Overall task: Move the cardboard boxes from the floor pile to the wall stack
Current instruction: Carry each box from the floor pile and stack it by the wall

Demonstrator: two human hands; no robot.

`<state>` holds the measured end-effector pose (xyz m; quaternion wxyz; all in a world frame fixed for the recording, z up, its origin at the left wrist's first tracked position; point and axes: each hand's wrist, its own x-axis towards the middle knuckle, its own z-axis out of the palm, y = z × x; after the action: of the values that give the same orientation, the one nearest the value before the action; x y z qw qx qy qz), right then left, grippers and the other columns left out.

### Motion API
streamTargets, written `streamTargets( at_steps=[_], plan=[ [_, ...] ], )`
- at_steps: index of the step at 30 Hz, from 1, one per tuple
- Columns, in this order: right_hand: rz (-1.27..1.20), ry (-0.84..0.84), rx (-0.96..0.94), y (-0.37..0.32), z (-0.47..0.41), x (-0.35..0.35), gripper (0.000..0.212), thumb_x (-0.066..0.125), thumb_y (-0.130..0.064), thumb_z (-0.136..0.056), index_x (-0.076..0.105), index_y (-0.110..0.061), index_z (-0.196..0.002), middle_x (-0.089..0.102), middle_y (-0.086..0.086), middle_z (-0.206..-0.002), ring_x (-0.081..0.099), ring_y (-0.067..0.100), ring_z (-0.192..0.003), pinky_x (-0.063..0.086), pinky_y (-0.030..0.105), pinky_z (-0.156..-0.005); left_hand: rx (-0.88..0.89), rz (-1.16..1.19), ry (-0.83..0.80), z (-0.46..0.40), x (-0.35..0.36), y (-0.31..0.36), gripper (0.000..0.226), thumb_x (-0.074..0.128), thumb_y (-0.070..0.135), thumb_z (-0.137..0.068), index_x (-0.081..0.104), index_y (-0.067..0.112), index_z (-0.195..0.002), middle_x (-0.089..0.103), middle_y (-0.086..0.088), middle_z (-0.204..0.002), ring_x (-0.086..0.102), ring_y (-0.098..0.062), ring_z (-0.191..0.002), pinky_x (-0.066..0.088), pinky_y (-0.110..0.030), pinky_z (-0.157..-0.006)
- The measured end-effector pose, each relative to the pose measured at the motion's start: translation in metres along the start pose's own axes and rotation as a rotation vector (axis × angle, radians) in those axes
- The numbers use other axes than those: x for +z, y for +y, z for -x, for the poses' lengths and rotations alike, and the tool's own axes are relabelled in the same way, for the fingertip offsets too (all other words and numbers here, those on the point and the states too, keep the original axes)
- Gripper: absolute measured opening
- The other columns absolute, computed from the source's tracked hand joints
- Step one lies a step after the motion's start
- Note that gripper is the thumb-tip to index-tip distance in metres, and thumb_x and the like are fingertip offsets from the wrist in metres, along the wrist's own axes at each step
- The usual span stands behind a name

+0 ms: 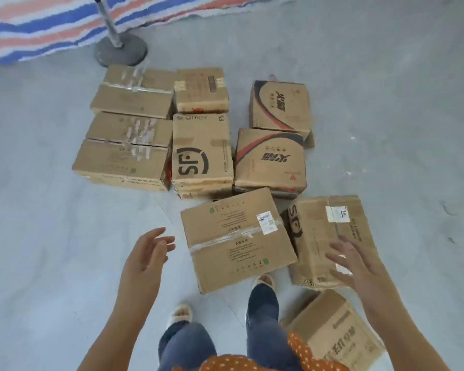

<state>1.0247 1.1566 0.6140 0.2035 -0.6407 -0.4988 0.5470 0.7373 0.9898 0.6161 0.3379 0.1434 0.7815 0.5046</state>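
The person stood over the boxes on the floor and reached down with both hands. The left hand [148, 250], at the lower left of the middle, was empty with its fingers loose and spread. The right hand [351, 261], at the lower right, was empty too, fingers straight and apart, hovering over the SF box [330, 236]. Between the two hands lay the taped box [236, 239], a bit crooked, near the person's feet. It looked like the picking-up step was just starting, and this box seemed to be the one they wanted. Next, each hand would need to get onto one side of it and squeeze before lifting. More boxes [201, 153] sat in rows in the middle of the frame, close together. The floor [51, 250] was smooth and grey. At the upper left lay a striped cloth [38, 25] and a pole stand [119, 53]. I could not see any wall stack.
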Motion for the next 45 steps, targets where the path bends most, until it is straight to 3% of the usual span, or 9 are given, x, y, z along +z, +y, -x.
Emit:
streamTargets(
  at_steps=[8,12,17,20,25,28,31,40,45],
  plan=[
    [0.337,-0.270,0.076,0.028,-0.155,-0.005,0.023,0.041,-0.059,-0.091,0.058,-0.051,-0.104,0.066,-0.013,-0.111,0.064,0.013,-0.103,0.050,0.047,-0.093,-0.250,0.017,0.188,-0.042,0.074,-0.069,0.023,0.045,0.017,-0.099,0.060,0.035,-0.103,0.070,0.009,-0.098,0.067,-0.002,-0.090,0.048,-0.028,-0.081],
    [0.502,-0.309,0.150,0.134,-0.262,0.043,0.051,0.036,-0.051,-0.095,0.041,-0.028,-0.140,0.058,-0.002,-0.132,0.057,0.006,-0.103,0.044,0.021,-0.084,-0.444,-0.047,0.198,-0.113,0.122,-0.191,0.018,0.045,0.022,-0.099,0.058,0.034,-0.104,0.069,0.006,-0.099,0.067,-0.010,-0.093,0.049,-0.030,-0.083],
    [0.622,-0.261,0.229,0.278,-0.386,0.108,0.048,0.034,-0.036,-0.103,0.034,-0.018,-0.147,0.039,0.005,-0.151,0.040,0.023,-0.135,0.029,0.038,-0.112,-0.694,-0.225,0.190,-0.201,0.187,-0.364,0.041,0.045,0.023,-0.097,0.043,0.015,-0.137,0.057,-0.007,-0.127,0.055,-0.023,-0.108,0.044,-0.040,-0.099],
    [0.747,-0.148,0.177,0.345,-0.435,0.128,0.051,0.037,-0.036,-0.101,0.030,-0.020,-0.149,0.034,0.004,-0.154,0.035,0.025,-0.139,0.028,0.037,-0.109,-0.797,-0.352,0.194,-0.232,0.209,-0.444,0.053,0.044,0.028,-0.096,0.031,0.010,-0.144,0.045,-0.008,-0.139,0.049,-0.028,-0.112,0.041,-0.037,-0.091],
    [0.776,-0.080,0.281,0.415,-0.478,0.143,0.049,0.036,-0.037,-0.099,0.040,-0.013,-0.141,0.045,0.011,-0.143,0.044,0.031,-0.128,0.035,0.033,-0.098,-0.855,-0.427,0.206,-0.251,0.211,-0.518,0.048,0.040,0.033,-0.095,0.039,0.009,-0.136,0.049,-0.003,-0.108,0.050,-0.027,-0.095,0.040,-0.035,-0.078],
    [0.747,-0.007,0.273,0.423,-0.480,0.143,0.040,0.038,-0.036,-0.097,0.050,-0.010,-0.126,0.054,0.012,-0.128,0.051,0.030,-0.119,0.036,0.029,-0.086,-0.860,-0.396,0.255,-0.254,0.196,-0.528,0.034,0.039,0.036,-0.093,0.055,0.008,-0.103,0.046,0.000,-0.082,0.046,-0.023,-0.082,0.045,-0.038,-0.077],
    [0.700,0.025,0.298,0.406,-0.481,0.141,0.027,0.042,-0.032,-0.096,0.055,-0.013,-0.111,0.056,0.011,-0.107,0.055,0.031,-0.109,0.037,0.030,-0.082,-0.833,-0.397,0.290,-0.252,0.192,-0.508,0.032,0.037,0.040,-0.095,0.041,0.018,-0.072,0.040,0.002,-0.074,0.042,-0.020,-0.073,0.042,-0.033,-0.069],
    [0.593,0.104,0.333,0.279,-0.433,0.135,0.025,0.047,-0.031,-0.093,0.052,-0.012,-0.078,0.051,0.010,-0.081,0.045,0.024,-0.084,0.034,0.033,-0.070,-0.656,-0.390,0.506,-0.230,0.151,-0.370,0.032,0.037,0.040,-0.092,0.030,0.022,-0.066,0.033,0.004,-0.064,0.031,-0.015,-0.056,0.024,-0.030,-0.051],
    [0.613,0.078,0.343,0.193,-0.350,0.122,0.040,0.050,-0.031,-0.095,0.060,0.003,-0.113,0.058,0.023,-0.123,0.053,0.040,-0.114,0.042,0.050,-0.096,-0.672,-0.346,0.497,-0.175,0.097,-0.297,0.029,0.037,0.037,-0.091,0.031,0.018,-0.069,0.033,0.002,-0.066,0.030,-0.018,-0.058,0.025,-0.030,-0.052]
  ],
)
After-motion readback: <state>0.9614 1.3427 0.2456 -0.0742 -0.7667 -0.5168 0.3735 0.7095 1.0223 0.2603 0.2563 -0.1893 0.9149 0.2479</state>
